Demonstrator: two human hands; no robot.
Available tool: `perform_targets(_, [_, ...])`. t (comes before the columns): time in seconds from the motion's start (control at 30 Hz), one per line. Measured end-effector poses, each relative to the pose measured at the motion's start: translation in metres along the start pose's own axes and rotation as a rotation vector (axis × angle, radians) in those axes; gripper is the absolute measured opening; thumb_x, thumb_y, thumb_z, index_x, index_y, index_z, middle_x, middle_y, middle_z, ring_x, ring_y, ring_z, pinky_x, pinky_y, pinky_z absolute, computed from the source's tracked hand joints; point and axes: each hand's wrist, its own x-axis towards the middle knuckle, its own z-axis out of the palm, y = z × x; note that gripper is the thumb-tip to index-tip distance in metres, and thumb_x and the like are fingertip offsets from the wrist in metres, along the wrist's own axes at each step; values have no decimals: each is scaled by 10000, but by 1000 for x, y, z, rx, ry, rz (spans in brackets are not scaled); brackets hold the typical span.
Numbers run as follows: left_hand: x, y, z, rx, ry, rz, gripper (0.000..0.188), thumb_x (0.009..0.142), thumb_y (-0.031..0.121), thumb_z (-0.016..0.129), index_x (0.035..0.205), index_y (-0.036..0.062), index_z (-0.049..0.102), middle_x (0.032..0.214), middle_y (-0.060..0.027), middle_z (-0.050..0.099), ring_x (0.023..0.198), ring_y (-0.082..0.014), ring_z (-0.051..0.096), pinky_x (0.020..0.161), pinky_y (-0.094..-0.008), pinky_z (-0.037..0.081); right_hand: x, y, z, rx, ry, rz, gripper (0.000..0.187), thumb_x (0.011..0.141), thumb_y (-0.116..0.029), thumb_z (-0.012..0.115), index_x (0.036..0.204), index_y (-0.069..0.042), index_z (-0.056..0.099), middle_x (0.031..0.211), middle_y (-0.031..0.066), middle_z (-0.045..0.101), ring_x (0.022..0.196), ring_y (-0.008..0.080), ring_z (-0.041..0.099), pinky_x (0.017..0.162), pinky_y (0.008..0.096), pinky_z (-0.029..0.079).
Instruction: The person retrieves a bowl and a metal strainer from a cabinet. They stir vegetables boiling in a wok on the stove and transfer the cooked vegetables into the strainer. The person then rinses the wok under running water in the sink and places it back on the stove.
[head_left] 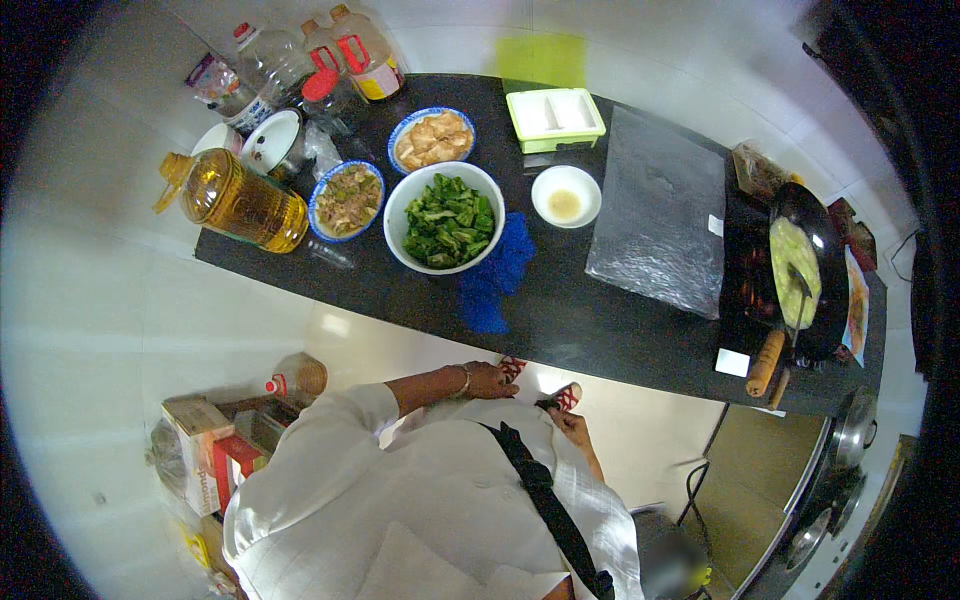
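My left hand (490,381), with a bracelet at the wrist, hangs in front of my body, short of the counter edge. Its fingers point right, and I cannot make out whether they hold anything. Lower and to the right is my right hand (572,426), close to my shirt; its fingers are too small to read. Nearest on the counter are a blue cloth (490,290) and a white bowl of chopped green leaves (445,217). At the far right a black wok (835,300) holds pale yellow-green food (792,260), with a metal ladle (801,284) resting in it.
Two blue-rimmed bowls hold pale sliced food (435,140) and brownish food (346,202). An oil jug (245,208) and several bottles crowd the left. A small white bowl (566,197), a green two-part container (556,119) and a dark glossy sheet (658,215) occupy the middle.
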Motion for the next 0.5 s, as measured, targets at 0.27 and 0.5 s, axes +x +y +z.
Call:
perform_targets(0.27, [-10,0,-19,-86,46,-23,394,859,436,479,856,62,604,886,-169,617,849,-303,597,778,-419,441,19,54,47,398,212,-101,306,788,-165,675,557,-34,521,564,-46,435,531,86,359,507,240,327])
perform_targets(0.5, [14,-37,20,-241,162,85,436,870,431,430,852,12,551,869,-196,587,841,-335,575,744,-405,428,-13,54,49,-99,257,-209,269,820,-270,644,809,-3,630,633,13,557,566,84,463,528,247,407])
